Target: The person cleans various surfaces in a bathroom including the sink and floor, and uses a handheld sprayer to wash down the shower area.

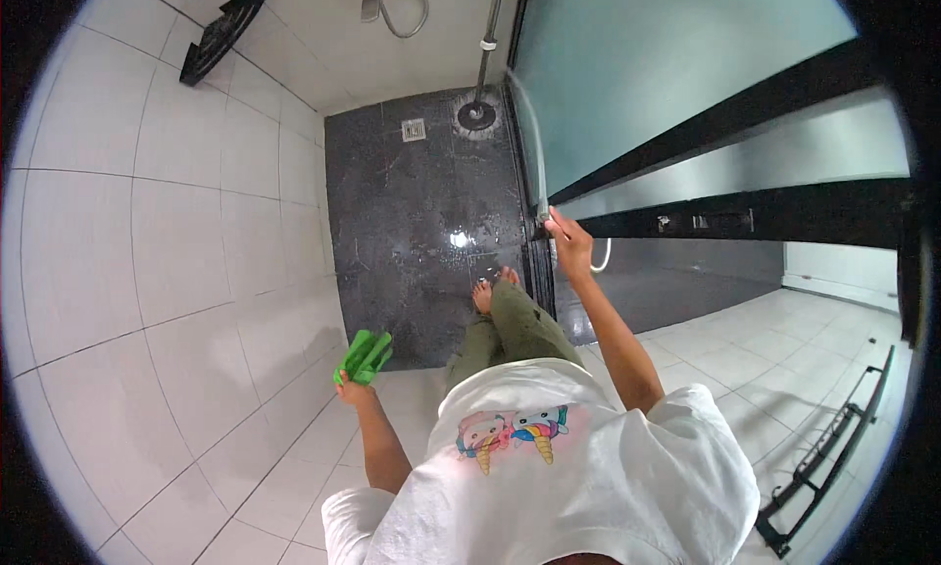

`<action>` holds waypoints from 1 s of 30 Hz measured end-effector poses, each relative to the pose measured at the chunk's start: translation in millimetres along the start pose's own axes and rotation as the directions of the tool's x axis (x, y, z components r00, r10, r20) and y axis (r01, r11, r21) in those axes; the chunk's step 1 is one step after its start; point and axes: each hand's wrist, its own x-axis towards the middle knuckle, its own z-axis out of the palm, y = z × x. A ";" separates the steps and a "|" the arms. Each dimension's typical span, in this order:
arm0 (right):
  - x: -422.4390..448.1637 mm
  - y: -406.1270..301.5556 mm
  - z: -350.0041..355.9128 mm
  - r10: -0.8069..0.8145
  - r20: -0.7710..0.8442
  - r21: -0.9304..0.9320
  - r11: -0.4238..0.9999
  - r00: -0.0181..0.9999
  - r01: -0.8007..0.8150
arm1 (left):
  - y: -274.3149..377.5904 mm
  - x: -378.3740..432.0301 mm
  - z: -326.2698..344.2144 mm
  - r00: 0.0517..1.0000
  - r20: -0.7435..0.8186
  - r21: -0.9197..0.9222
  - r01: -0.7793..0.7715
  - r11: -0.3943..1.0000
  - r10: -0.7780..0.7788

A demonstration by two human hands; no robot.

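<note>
My left hand [356,387] holds a bright green object [365,355], which looks like thin plastic with folded or raised sides; its exact kind is unclear. It is held near the white tiled wall, above the floor's edge. On the other side, my right hand [572,247] grips the near end of a pale, translucent curved tube [538,139], beside the black door frame. This tube arcs away along the edge of the frosted glass panel [662,65]. A short white loop [606,258] shows just past my right hand; whether it joins the tube cannot be told.
Dark wet floor tiles [412,219] lie under my bare feet, with a square drain [414,130] farther off. A metal pipe [483,72] rises from a round floor fitting. A black corner shelf [220,36] is on the wall; a black towel rack [823,455] is at lower right.
</note>
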 end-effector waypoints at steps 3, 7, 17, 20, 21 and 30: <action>0.7 31.1 12.2 -0.032 0.097 -0.065 0.997 0.995 0.039 | -0.6 -16.2 -7.9 0.999 0.035 -0.012 -0.035 0.999 0.035; 2.7 41.5 8.2 -0.089 0.207 -0.208 0.969 0.974 0.133 | -9.4 -39.2 -6.8 0.987 0.129 -0.095 0.105 0.990 -0.092; 4.9 -30.3 -21.5 0.038 0.672 0.124 0.979 0.739 -0.163 | -40.9 -83.4 10.4 0.974 -0.023 0.044 -0.223 0.974 0.225; -13.2 -17.6 -33.5 -0.011 0.864 0.182 0.940 0.504 -0.290 | -60.7 -109.0 28.1 0.991 -0.113 -0.257 -0.102 0.961 0.075; -18.7 -24.1 -37.5 -0.003 0.916 0.157 0.924 0.402 -0.350 | -64.5 -110.7 29.6 0.976 -0.202 -0.205 -0.127 0.970 0.085; -18.2 -49.7 -117.1 -0.247 0.969 0.246 0.942 0.022 -0.228 | -88.1 -185.8 95.5 0.981 -0.172 -0.480 -0.004 0.877 -0.090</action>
